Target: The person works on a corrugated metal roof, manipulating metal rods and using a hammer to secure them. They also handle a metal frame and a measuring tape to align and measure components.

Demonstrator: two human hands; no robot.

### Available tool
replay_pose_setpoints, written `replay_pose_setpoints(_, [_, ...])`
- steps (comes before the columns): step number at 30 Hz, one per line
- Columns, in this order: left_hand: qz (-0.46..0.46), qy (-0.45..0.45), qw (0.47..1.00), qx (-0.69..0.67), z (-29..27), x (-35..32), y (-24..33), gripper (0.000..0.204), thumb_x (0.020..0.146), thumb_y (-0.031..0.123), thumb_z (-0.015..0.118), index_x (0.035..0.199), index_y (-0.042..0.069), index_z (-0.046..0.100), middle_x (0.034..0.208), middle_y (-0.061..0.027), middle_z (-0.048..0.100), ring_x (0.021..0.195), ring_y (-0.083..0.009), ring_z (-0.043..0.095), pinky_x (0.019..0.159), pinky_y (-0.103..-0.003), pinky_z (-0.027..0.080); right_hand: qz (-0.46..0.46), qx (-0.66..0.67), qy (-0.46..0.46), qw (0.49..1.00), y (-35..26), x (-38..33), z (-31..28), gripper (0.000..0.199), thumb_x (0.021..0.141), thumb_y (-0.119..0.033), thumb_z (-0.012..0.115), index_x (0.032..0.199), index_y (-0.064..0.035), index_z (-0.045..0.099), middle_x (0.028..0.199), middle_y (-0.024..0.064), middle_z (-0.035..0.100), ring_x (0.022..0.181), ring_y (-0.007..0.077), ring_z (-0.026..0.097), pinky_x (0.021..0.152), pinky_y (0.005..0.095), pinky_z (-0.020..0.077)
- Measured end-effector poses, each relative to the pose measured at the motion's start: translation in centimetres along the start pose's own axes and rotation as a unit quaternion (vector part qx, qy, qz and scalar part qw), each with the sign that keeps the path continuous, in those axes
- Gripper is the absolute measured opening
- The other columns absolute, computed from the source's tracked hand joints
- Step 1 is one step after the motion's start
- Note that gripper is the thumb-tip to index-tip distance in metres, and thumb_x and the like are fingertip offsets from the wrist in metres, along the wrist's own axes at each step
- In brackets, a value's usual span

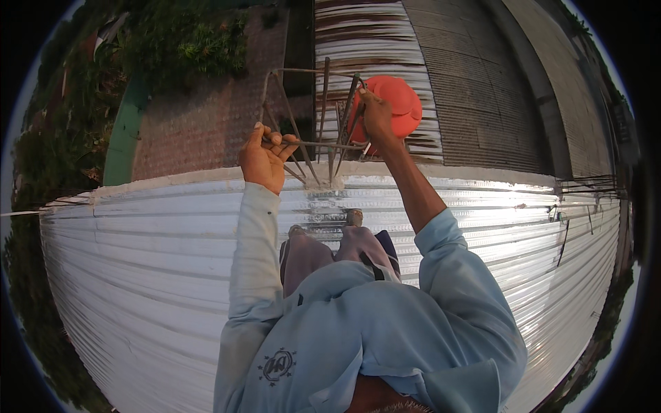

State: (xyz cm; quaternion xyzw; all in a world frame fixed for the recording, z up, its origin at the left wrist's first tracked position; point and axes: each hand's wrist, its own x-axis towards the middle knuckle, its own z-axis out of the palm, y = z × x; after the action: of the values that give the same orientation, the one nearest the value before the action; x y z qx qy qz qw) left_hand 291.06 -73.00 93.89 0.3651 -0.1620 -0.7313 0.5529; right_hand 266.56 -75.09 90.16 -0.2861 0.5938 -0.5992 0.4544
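While the person stands on the corrugated metal roof (138,275), the left hand (264,157) is curled shut around a horizontal tie of the rebar cage (313,124) rising at the roof's edge. Right hand (377,115) is closed on an upper bar, just before an orange hat (399,103) below.

Two hands (261,160) (377,115) — one rebar cage (323,131) — one orange hat (396,104)

Single head-worn fisheye looks steeply down, close over the roof (138,275)
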Motion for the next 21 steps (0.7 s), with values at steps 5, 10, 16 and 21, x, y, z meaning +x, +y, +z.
replay_pose_setpoints(5, [0.008, -0.02, 0.999, 0.05, 0.7, 0.8, 0.4, 0.014, 0.1, 0.021, 0.058, 0.103, 0.007, 0.058, 0.077, -0.006, 0.059, 0.09, -0.0334, 0.068, 0.092, -0.056, 0.052, -0.196, -0.079, 0.109, 0.971, 3.2, -0.3, -2.2, 0.04, 0.101, -0.031, 0.054, 0.124, 0.0023, 0.056, 0.096, 0.008, 0.058, 0.087, 0.0145, 0.058, 0.076, 0.0291, 0.0478])
replay_pose_setpoints(10, [0.023, -0.006, 0.996, 0.091, 1.1, 1.2, 1.8, 0.015, 0.099, 0.018, 0.059, 0.101, 0.004, 0.057, 0.078, -0.0081, 0.06, 0.094, -0.0362, 0.068, 0.09, -0.056, 0.054, -0.275, -0.159, 0.06, 0.946, 4.5, -11.6, -1.8, 0.063, 0.094, -0.03, 0.067, 0.14, 0.0062, 0.045, 0.111, 0.0137, 0.057, 0.103, 0.0234, 0.057, 0.089, 0.0388, 0.0487])
replay_pose_setpoints(16, [0.038, 0.006, 0.989, 0.14, 1.5, 0.1, 1.8, 0.013, 0.097, 0.014, 0.058, 0.1, 0.002, 0.056, 0.083, -0.0108, 0.06, 0.095, -0.0381, 0.068, 0.089, -0.057, 0.054, -0.27, -0.227, 0.091, 0.931, 7.4, -11.0, 1.4, 0.117, 0.073, -0.034, 0.088, 0.153, 0.0018, 0.012, 0.114, 0.0184, 0.06, 0.099, 0.0281, 0.063, 0.085, 0.0418, 0.0517])
replay_pose_setpoints(21, [0.035, 0.008, 0.984, 0.173, 0.4, 0.6, 1.7, 0.011, 0.097, 0.01, 0.055, 0.1, 0.0, 0.054, 0.086, -0.0135, 0.061, 0.096, -0.0392, 0.068, 0.089, -0.057, 0.055, -0.207, -0.147, 0.076, 0.964, 7.6, -11.5, 2.9, 0.116, 0.077, -0.025, 0.085, 0.153, 0.0026, 0.003, 0.099, 0.0159, 0.068, 0.086, 0.0282, 0.068, 0.081, 0.0404, 0.0529])
